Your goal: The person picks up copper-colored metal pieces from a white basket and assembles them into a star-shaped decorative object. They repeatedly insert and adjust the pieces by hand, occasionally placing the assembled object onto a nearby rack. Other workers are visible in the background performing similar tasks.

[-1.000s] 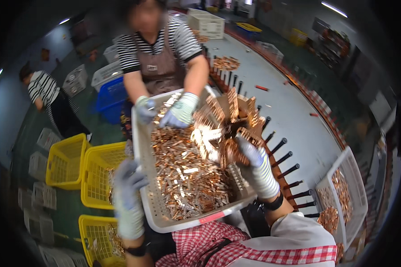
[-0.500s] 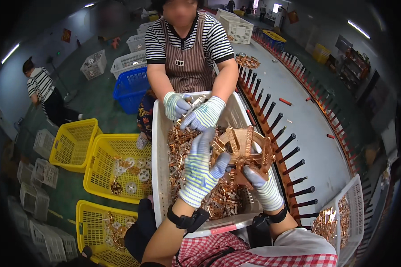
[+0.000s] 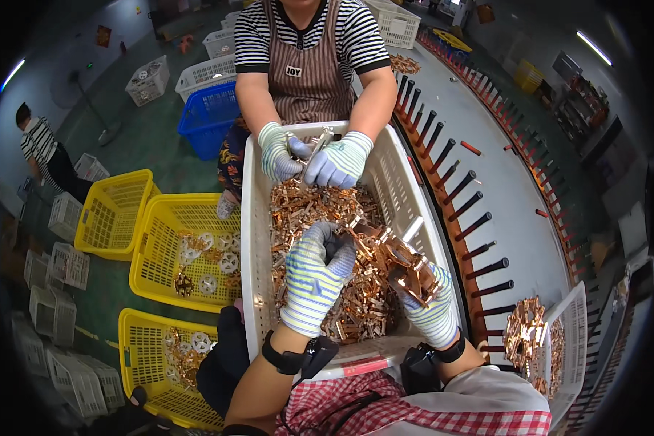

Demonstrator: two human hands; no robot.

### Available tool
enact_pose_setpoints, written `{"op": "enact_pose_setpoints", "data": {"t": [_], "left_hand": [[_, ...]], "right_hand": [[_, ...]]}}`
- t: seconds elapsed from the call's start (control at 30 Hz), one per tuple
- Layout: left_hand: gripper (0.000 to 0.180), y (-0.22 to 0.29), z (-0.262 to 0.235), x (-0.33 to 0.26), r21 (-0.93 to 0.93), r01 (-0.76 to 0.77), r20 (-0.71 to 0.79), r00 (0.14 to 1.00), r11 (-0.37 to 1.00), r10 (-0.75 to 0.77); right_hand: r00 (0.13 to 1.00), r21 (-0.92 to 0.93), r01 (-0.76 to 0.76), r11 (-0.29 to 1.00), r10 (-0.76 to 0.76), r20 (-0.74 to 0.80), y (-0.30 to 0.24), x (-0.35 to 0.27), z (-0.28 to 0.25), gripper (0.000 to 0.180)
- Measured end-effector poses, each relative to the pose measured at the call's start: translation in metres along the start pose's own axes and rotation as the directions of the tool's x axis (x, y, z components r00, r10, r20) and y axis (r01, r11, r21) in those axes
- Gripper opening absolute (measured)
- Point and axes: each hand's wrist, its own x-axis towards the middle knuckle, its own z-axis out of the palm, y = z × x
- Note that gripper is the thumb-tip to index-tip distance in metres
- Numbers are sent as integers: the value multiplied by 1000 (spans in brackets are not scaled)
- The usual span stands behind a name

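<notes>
My right hand (image 3: 430,309), in a striped glove, grips a copper-coloured metal part (image 3: 407,265) with projecting arms, tilted nearly edge-on. My left hand (image 3: 316,280), gloved alike, is curled closed at the part's left end; its fingertips partly hide the contact. Below both hands, small copper-coloured metal pieces (image 3: 356,316) fill a long white crate (image 3: 254,305). Across the crate, a co-worker's gloved hands (image 3: 316,160) hold a silvery metal piece over the heap.
Yellow baskets (image 3: 142,272) with spoked metal parts stand left, and a blue basket (image 3: 209,120) lies beyond them. On the right, a rack of dark upright rods (image 3: 469,229) runs along a grey table (image 3: 516,232). A white basket (image 3: 574,341) of copper-coloured parts sits lower right.
My left hand has gone from outspread fingers to a closed curl at the part's edge. The part has tipped from facing me to nearly edge-on. The whole view has shifted slightly.
</notes>
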Motion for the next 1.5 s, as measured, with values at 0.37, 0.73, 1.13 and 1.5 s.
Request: {"op": "enact_pose_setpoints", "data": {"t": [0.37, 0.73, 1.13, 1.5], "left_hand": [[25, 15, -11, -14, -477, 224, 159, 973, 850, -168], [18, -5, -19, -11, -414, 291, 157, 956, 863, -247], [21, -4, -9, -32, -480, 106, 114, 992, 871, -57], [19, -10, -6, -20, -163, -30, -62, 998, 986, 20]], "right_hand": [[977, 307, -186, 933, 208, -39, 31, -11, 7, 37], [978, 100, 38, 994, -57, 200, -1, 1, 12, 56], [987, 141, -119, 983, 132, -87, 31, -16, 10, 37], [957, 5, 58, 998, -57, 283, 7, 0, 12, 61]]}}
